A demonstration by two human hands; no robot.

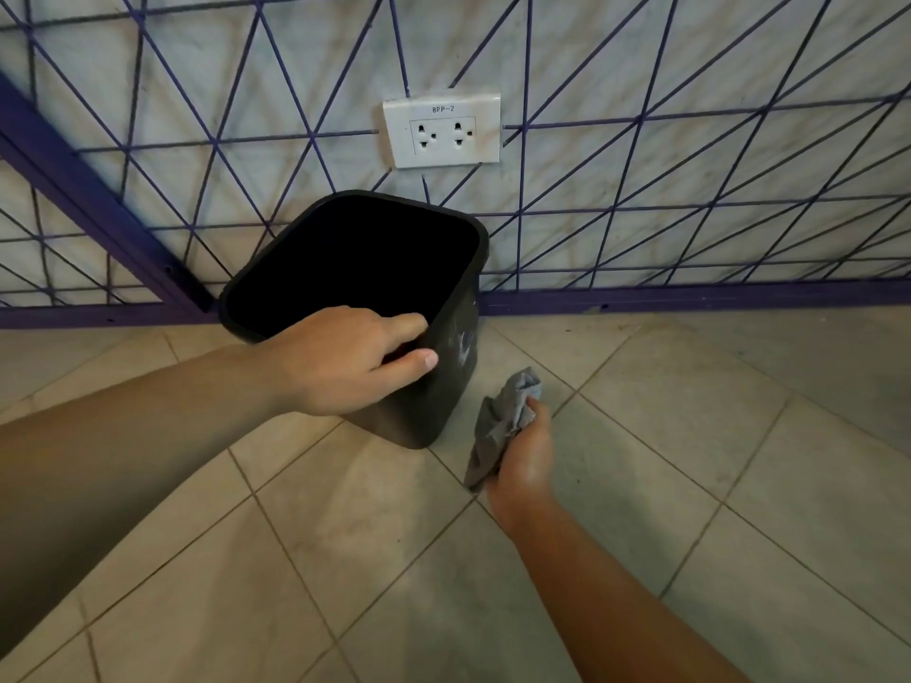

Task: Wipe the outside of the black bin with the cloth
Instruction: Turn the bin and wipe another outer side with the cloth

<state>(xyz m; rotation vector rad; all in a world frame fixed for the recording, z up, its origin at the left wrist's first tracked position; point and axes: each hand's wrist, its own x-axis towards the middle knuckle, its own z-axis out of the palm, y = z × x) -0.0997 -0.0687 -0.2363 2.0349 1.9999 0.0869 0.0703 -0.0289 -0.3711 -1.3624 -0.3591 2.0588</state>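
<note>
A single head-worn wide-angle view looks forward and steeply down at a beige tiled floor (616, 485), close above both forearms, facing a marble wall (641, 66) whose straight lines bow toward the frame's edges.

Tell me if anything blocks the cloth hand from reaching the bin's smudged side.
Nothing visible does. The right hand grips the grey cloth just right of the black bin, with only bare floor tile between. The left hand holds the near rim, clear of that side.
</note>
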